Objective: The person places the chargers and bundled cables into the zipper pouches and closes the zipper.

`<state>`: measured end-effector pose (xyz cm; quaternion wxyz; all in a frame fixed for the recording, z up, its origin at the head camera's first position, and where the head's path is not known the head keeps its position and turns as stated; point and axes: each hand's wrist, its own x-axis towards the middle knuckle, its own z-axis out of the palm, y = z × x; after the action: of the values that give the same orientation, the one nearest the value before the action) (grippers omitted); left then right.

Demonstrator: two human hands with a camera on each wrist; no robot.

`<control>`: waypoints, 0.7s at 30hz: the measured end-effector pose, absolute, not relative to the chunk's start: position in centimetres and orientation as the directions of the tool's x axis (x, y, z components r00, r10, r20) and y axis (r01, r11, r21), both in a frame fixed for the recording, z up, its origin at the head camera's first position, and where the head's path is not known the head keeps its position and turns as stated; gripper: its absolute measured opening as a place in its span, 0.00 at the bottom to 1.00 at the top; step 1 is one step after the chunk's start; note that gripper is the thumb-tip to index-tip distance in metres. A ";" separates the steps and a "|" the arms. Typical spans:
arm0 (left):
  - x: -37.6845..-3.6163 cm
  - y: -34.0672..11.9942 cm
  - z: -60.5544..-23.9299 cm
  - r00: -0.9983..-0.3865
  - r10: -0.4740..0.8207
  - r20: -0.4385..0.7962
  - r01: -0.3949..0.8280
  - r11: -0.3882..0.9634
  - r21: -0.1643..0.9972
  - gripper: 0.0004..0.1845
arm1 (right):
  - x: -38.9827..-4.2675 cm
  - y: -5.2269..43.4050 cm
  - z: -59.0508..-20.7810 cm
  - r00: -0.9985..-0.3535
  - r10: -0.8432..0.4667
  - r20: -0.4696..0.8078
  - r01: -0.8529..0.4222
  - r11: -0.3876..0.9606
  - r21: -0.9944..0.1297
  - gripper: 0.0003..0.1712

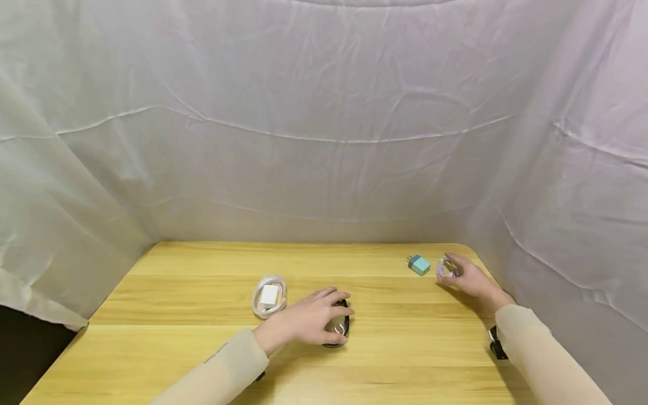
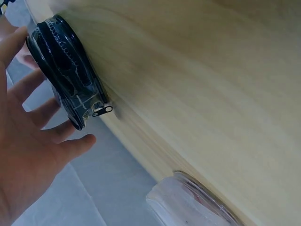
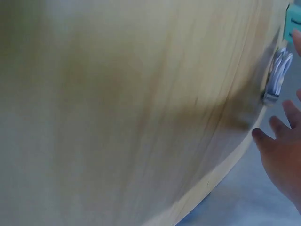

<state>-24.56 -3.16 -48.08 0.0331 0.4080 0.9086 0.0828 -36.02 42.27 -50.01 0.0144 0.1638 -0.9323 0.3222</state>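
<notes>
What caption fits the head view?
Left hand rests on a black zip pouch; right hand reaches a coiled cable.

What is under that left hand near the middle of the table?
Under the left hand lies a small black zippered pouch with a clear side, resting on the wooden table. The fingers cover most of it, so its contents cannot be seen.

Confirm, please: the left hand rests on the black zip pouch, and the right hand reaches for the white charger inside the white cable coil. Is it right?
Not quite. In the head view the right hand is at the small purple cable bundle beside the teal plug. The white charger lies near the left hand, which does rest on the black zip pouch.
</notes>
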 end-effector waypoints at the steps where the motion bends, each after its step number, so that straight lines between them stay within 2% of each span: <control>1: -24.6 -3.2 -48.1 -0.662 0.749 0.008 0.738 0.651 0.176 0.35 | -36.3 42.4 -50.1 -0.942 -0.309 0.127 -0.324 0.750 -0.576 0.53; 5: -24.6 -3.4 -47.9 -0.643 0.766 0.020 0.757 0.631 0.170 0.35 | -36.9 42.9 -50.5 -0.938 -0.331 0.100 -0.332 0.781 -0.529 0.53; 12: -24.7 -3.5 -47.9 -0.638 0.769 0.038 0.758 0.618 0.210 0.35 | -36.9 42.9 -50.6 -0.928 -0.350 0.127 -0.362 0.767 -0.530 0.49; 21: -24.9 -3.6 -47.8 -0.649 0.758 0.073 0.743 0.610 0.276 0.36 | -36.0 42.4 -50.5 -0.945 -0.304 0.122 -0.323 0.799 -0.507 0.56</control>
<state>-24.94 -3.62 -47.82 0.0258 0.4184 0.8967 0.1419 -35.96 42.37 -50.54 0.0175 0.1652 -0.9484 0.2701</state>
